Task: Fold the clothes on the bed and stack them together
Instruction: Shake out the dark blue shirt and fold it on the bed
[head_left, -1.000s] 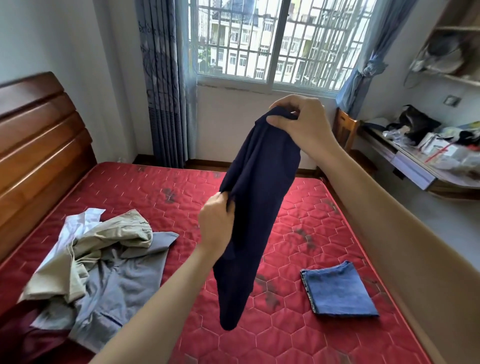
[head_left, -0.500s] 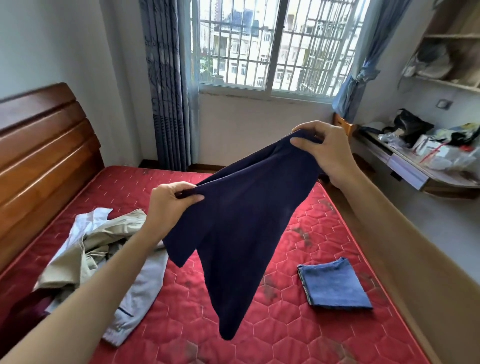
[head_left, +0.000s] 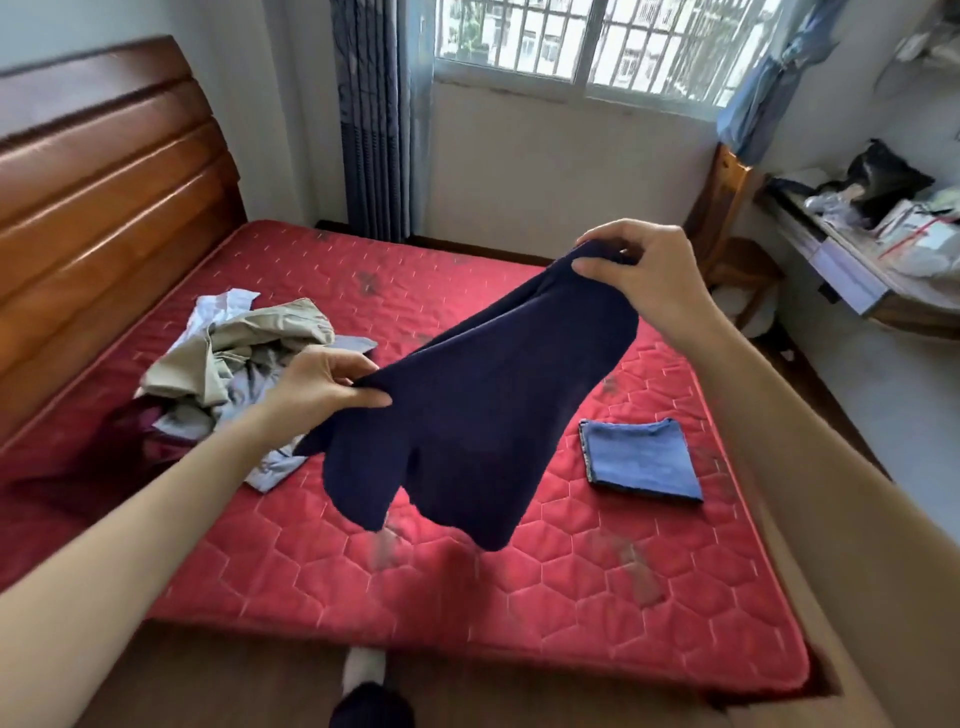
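Now both hands, left hand (head_left: 317, 387) and right hand (head_left: 641, 270), pinch the navy shorts (head_left: 467, 410) above the bed (head_left: 571, 582); better lay them flat first, then fold toward the folded blue cloth (head_left: 641, 457).

Open red mattress (head_left: 519, 587) lies across the near and middle parts of the bed, and along the far strip toward the window wall. On the left, a heap of unfolded clothes (head_left: 239, 364) occupies the area beside the wooden headboard (head_left: 104, 208), which closes off that side. On the right, a folded blue cloth (head_left: 641, 460) lies flat near the mattress edge. The navy garment (head_left: 467, 415), held up between both hands, hangs over the centre and blocks passage there. Bare mattress separates heap from folded cloth.
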